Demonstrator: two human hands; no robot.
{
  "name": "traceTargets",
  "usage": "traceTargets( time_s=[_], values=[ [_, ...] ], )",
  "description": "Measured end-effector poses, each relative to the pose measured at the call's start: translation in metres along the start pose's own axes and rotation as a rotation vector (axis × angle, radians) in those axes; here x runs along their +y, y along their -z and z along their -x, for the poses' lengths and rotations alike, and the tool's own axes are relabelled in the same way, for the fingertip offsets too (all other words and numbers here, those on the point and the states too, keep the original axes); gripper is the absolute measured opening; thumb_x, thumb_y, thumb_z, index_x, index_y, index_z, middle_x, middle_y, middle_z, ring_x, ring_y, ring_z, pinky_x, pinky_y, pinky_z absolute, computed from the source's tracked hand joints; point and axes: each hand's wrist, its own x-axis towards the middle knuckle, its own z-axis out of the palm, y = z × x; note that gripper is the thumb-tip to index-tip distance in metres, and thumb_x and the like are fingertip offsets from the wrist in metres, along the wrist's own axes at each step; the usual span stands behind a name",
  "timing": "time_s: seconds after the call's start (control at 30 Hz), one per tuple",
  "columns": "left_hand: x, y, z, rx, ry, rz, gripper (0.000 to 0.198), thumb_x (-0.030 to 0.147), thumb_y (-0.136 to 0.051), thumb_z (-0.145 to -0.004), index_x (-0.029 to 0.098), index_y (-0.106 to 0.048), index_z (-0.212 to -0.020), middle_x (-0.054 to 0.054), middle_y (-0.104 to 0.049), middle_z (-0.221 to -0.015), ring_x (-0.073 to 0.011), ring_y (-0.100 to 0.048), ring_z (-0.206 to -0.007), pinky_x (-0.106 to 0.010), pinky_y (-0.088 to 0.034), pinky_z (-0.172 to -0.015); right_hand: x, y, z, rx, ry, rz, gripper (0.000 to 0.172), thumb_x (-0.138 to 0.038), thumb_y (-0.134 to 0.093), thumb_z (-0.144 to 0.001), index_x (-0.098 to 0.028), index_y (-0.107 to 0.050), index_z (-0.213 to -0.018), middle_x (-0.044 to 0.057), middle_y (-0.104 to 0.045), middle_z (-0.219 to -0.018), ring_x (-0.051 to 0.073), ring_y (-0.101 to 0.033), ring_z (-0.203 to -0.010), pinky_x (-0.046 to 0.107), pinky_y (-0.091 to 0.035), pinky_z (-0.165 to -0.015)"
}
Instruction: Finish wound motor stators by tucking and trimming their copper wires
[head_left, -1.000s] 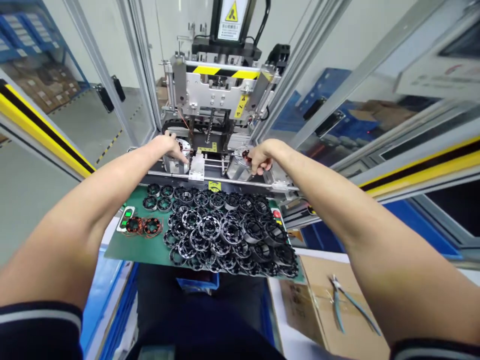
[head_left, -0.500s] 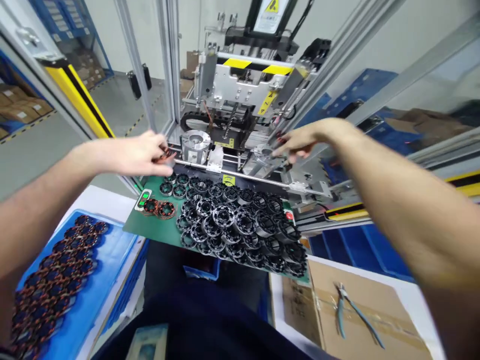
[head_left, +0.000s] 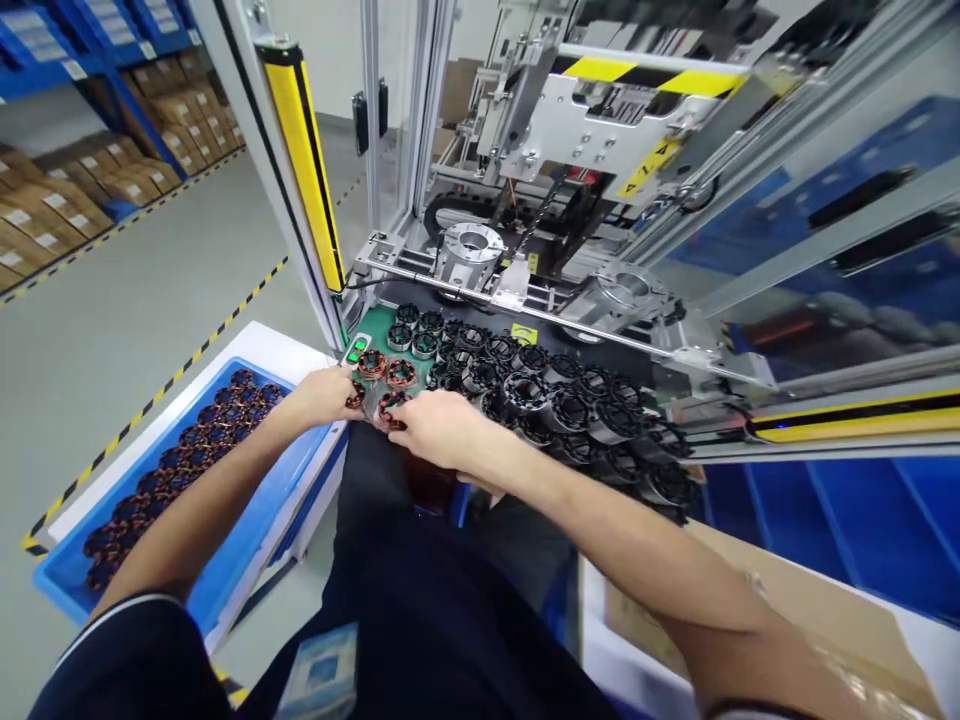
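My left hand [head_left: 324, 397] is closed round the edge of a copper-wound stator [head_left: 356, 394] at the near left corner of the green board [head_left: 381, 318]. Just to its right, my right hand [head_left: 436, 430] grips a second copper-wound stator [head_left: 391, 408] by its side. My fingers partly cover both rings. Behind them, two more wound stators [head_left: 400, 373] lie on the board. Many unwound black-and-silver stator cores [head_left: 525, 388] stand packed and partly stacked to the right of my hands.
Beyond the board is a machine with a left fixture [head_left: 472, 245] and a right fixture [head_left: 630, 288] behind a metal rail. A blue tray [head_left: 292, 490] of wound stators stands at left. Yellow light-curtain posts [head_left: 304, 170] flank the opening. A cardboard box [head_left: 810, 590] lies at right.
Both hands have come back from the machine's fixtures to the board's near left corner, close together. The right hand now grips a wound stator. The view has swung left.
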Motion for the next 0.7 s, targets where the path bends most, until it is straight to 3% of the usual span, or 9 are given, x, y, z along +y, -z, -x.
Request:
traceTargets(
  time_s=[0.07,0.17,0.23,0.33,0.43,0.53,0.6,0.7],
  values=[
    [0.000,-0.008,-0.004,0.049,0.016,0.022,0.035,0.050,-0.095,-0.109,0.016,-0.084,-0.105,-0.014,-0.081,-0.136,-0.0318,-0.077,-0.128,-0.050,-0.067,-0.114,-0.013,-0.028,-0.030,-0.022,-0.040,0.002,0.035,-0.043,-0.074,-0.127,-0.014,-0.089,-0.140,0.017,-0.091,-0.139,0.031,-0.089,-0.134,0.052,-0.071,-0.121],
    [0.000,-0.019,-0.008,0.139,0.036,0.060,0.030,0.041,-0.095,-0.109,0.017,-0.086,-0.124,-0.015,-0.076,-0.152,-0.0321,-0.077,-0.134,-0.051,-0.069,-0.116,-0.011,-0.053,-0.064,0.009,-0.138,-0.008,0.036,-0.044,-0.078,-0.126,-0.012,-0.086,-0.142,0.017,-0.088,-0.143,0.029,-0.087,-0.134,0.053,-0.071,-0.122],
    [0.000,-0.026,-0.009,0.200,0.051,0.088,0.036,0.034,-0.093,-0.110,0.016,-0.082,-0.138,-0.017,-0.070,-0.164,-0.0296,-0.078,-0.128,-0.051,-0.070,-0.115,-0.008,-0.063,-0.077,0.055,-0.189,-0.026,0.038,-0.044,-0.080,-0.125,-0.012,-0.084,-0.146,0.017,-0.086,-0.145,0.030,-0.086,-0.136,0.054,-0.072,-0.123],
    [0.001,-0.034,-0.009,0.265,0.045,0.127,0.042,0.026,-0.094,-0.107,0.016,-0.077,-0.144,-0.019,-0.065,-0.167,-0.0277,-0.081,-0.119,-0.050,-0.072,-0.113,-0.007,-0.071,-0.078,0.125,-0.234,-0.074,0.041,-0.042,-0.078,-0.126,-0.013,-0.080,-0.154,0.016,-0.085,-0.147,0.030,-0.086,-0.135,0.055,-0.072,-0.122],
    [0.006,-0.039,-0.001,0.329,0.019,0.146,0.050,0.020,-0.097,-0.099,0.019,-0.078,-0.145,-0.021,-0.060,-0.167,-0.0384,-0.079,-0.139,-0.054,-0.073,-0.116,-0.006,-0.081,-0.056,0.177,-0.242,-0.140,0.050,-0.041,-0.071,-0.129,-0.016,-0.070,-0.172,0.016,-0.086,-0.145,0.031,-0.087,-0.133,0.057,-0.072,-0.122],
    [0.010,-0.037,0.014,0.430,0.008,0.145,0.051,0.019,-0.091,-0.100,0.020,-0.079,-0.149,-0.024,-0.054,-0.172,-0.0496,-0.061,-0.165,-0.066,-0.063,-0.134,0.001,-0.096,-0.014,0.167,-0.202,-0.216,0.060,-0.046,-0.067,-0.131,-0.022,-0.062,-0.185,0.015,-0.089,-0.142,0.032,-0.089,-0.131,0.057,-0.072,-0.120],
    [0.012,-0.031,0.024,0.498,0.011,0.150,0.046,0.024,-0.083,-0.106,0.019,-0.079,-0.151,-0.025,-0.054,-0.174,-0.0507,-0.054,-0.169,-0.070,-0.055,-0.141,0.009,-0.106,0.021,0.124,-0.169,-0.264,0.058,-0.049,-0.070,-0.129,-0.027,-0.068,-0.183,0.012,-0.092,-0.136,0.032,-0.091,-0.128,0.050,-0.071,-0.117],
    [0.014,-0.012,0.027,0.561,0.042,0.161,0.040,0.039,-0.077,-0.113,0.018,-0.081,-0.147,-0.025,-0.060,-0.167,-0.0480,-0.059,-0.162,-0.069,-0.056,-0.139,0.020,-0.105,0.070,0.064,-0.134,-0.298,0.050,-0.046,-0.076,-0.125,-0.031,-0.079,-0.173,0.004,-0.096,-0.121,0.028,-0.094,-0.119,0.038,-0.069,-0.108]
  ],
)
